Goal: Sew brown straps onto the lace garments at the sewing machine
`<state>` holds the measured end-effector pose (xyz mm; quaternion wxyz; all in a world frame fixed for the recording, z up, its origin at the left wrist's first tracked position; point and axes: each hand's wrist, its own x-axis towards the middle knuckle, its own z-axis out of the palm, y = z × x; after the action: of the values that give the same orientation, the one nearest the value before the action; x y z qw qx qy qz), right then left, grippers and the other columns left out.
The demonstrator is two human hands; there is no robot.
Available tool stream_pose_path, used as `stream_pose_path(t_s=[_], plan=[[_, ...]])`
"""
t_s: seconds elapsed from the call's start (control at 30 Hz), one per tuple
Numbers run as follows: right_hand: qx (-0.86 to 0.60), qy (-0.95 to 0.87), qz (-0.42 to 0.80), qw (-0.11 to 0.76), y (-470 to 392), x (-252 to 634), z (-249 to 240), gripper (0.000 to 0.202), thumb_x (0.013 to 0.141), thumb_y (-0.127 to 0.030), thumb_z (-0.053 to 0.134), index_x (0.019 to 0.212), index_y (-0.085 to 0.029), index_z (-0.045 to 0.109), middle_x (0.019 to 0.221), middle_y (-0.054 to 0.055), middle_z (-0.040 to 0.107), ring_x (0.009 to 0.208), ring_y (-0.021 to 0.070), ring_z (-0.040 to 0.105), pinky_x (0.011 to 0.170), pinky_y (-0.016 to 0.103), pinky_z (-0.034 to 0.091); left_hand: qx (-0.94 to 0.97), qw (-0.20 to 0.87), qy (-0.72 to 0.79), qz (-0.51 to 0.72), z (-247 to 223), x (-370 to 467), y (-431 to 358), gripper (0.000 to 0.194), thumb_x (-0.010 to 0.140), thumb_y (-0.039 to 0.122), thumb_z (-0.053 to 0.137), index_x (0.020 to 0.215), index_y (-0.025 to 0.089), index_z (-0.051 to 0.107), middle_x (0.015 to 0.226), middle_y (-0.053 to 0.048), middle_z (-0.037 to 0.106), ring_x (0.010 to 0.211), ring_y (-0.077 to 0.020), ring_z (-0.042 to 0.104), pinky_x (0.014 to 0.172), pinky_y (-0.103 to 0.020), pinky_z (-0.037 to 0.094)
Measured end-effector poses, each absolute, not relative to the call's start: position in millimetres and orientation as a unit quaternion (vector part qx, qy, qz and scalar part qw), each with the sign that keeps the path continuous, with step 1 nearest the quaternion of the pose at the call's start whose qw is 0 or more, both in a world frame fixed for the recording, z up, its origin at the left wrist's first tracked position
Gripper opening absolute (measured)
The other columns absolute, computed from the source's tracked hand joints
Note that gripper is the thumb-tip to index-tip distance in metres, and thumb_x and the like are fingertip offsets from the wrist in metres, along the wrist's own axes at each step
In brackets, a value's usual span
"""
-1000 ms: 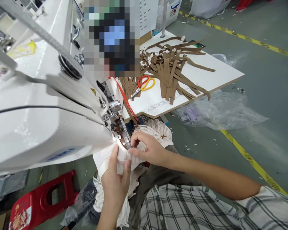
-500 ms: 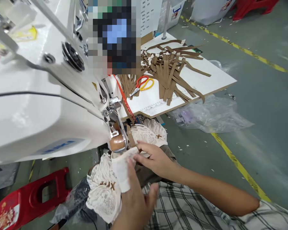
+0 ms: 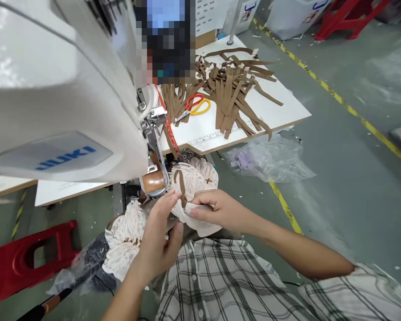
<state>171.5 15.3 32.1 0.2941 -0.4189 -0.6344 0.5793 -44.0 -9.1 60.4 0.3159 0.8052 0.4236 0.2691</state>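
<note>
My right hand (image 3: 217, 207) is closed, with thumb and fingers pinching the edge of a white lace garment (image 3: 200, 221). A narrow brown fabric strap (image 3: 179, 180) curls up from this edge, just below the sewing machine's rounded brown arm (image 3: 154, 181). My left hand (image 3: 158, 234) is open, its thumb apart from its outstretched fingers. Its fingertips are beside the strap; I cannot tell whether they touch it. More white lace with a brown bow (image 3: 132, 241) hangs to the left, partly behind my left hand.
A white sewing machine head (image 3: 67, 111) fills the upper left. Brown straps (image 3: 230, 96) and red-and-yellow scissors (image 3: 196, 104) lie on the white table (image 3: 287, 113). A red stool (image 3: 30, 258) stands at lower left. Clear plastic (image 3: 274, 158) lies beyond the table edge.
The white cloth has swung right, away from the machine, in my right hand, and the curled brown strap now shows. My left hand has come off the cloth. The view has shifted.
</note>
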Motion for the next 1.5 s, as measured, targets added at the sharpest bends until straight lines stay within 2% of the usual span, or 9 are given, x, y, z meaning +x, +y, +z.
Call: stream_pose_path(t_s=[0.03,0.1,0.17,0.23,0.33,0.43,1.33,1.43,1.5], plan=[[-0.418,-0.655,0.561,0.283,14.7,171.7,33.3,0.03,0.092,-0.038,0.058,0.07,-0.017,0.059,0.063,-0.003,0.048,0.059,0.0105,0.044,0.055,0.023,0.033,0.823,0.318,0.399,0.249,61.3,-42.7,-3.6,0.057,0.092,0.013,0.047,0.147,0.018,0.031,0.145,-0.016,0.046,0.139,-0.0266,0.037,0.113,-0.048,0.034],[-0.408,-0.712,0.503,0.269,13.7,172.2,34.4,0.024,0.091,-0.032,0.059,0.072,-0.018,0.062,0.063,-0.003,0.052,0.061,0.011,0.047,0.058,0.024,0.035,0.85,0.304,0.369,0.221,59.1,-42.1,5.5,0.046,0.09,0.015,0.051,0.135,0.017,0.044,0.129,-0.015,0.059,0.128,-0.0262,0.049,0.107,-0.046,0.041],[-0.394,-0.777,0.402,0.282,12.8,173.0,33.1,0.017,0.09,-0.025,0.059,0.074,-0.019,0.062,0.066,-0.002,0.058,0.064,0.0126,0.051,0.063,0.026,0.036,0.872,0.258,0.349,0.227,52.2,-44.5,10.3,0.021,0.088,0.016,0.056,0.109,0.018,0.058,0.096,-0.009,0.068,0.098,-0.0219,0.063,0.092,-0.04,0.05],[-0.372,-0.83,0.267,0.319,11.9,173.8,29.6,0.014,0.09,-0.021,0.058,0.076,-0.02,0.062,0.068,0.0,0.062,0.066,0.0147,0.052,0.065,0.029,0.037,0.892,0.188,0.327,0.25,43.1,-48.8,10.1,0.007,0.087,0.015,0.057,0.091,0.02,0.059,0.071,-0.002,0.062,0.073,-0.0167,0.06,0.076,-0.033,0.052],[-0.327,-0.865,0.12,0.363,10.3,174.3,23.2,0.015,0.091,-0.021,0.056,0.078,-0.021,0.062,0.065,0.001,0.061,0.064,0.0161,0.051,0.068,0.031,0.04,0.908,0.045,0.287,0.301,32.7,-54.2,3.3,0.013,0.085,0.009,0.06,0.088,0.022,0.06,0.058,0.004,0.055,0.059,-0.0129,0.054,0.069,-0.028,0.053],[-0.301,-0.869,0.095,0.381,8.9,173.3,19.5,0.013,0.093,-0.023,0.054,0.082,-0.024,0.063,0.065,0.0,0.062,0.062,0.0159,0.051,0.072,0.033,0.042,0.907,-0.046,0.266,0.324,30.0,-56.1,-3.1,0.021,0.079,0.003,0.066,0.086,0.022,0.061,0.053,0.007,0.052,0.054,-0.0111,0.051,0.068,-0.027,0.054],[-0.278,-0.852,0.104,0.431,11.6,164.6,19.9,0.006,0.091,-0.018,0.057,0.092,-0.02,0.063,0.063,-0.002,0.063,0.059,0.0121,0.051,0.069,0.029,0.042,0.892,-0.026,0.26,0.369,29.0,-61.7,-3.8,0.024,0.077,0.001,0.069,0.094,0.016,0.062,0.056,0.006,0.053,0.058,-0.0122,0.053,0.071,-0.03,0.057],[-0.319,-0.832,0.216,0.399,12.0,162.7,17.7,0.01,0.093,-0.023,0.057,0.092,-0.022,0.066,0.061,-0.003,0.058,0.059,0.0118,0.051,0.064,0.027,0.039,0.849,0.067,0.353,0.387,19.1,-56.2,-12.0,0.03,0.082,0.012,0.069,0.11,0.018,0.059,0.08,-0.003,0.062,0.081,-0.0179,0.062,0.083,-0.038,0.056],[-0.419,-0.712,0.391,0.406,6.0,154.8,16.7,0.019,0.096,-0.033,0.052,0.089,-0.021,0.064,0.067,-0.001,0.058,0.061,0.0115,0.052,0.061,0.025,0.04,0.798,0.132,0.44,0.39,2.8,-45.1,-23.2,0.063,0.081,0.034,0.074,0.134,0.017,0.046,0.117,-0.016,0.059,0.115,-0.0299,0.057,0.096,-0.051,0.05]])
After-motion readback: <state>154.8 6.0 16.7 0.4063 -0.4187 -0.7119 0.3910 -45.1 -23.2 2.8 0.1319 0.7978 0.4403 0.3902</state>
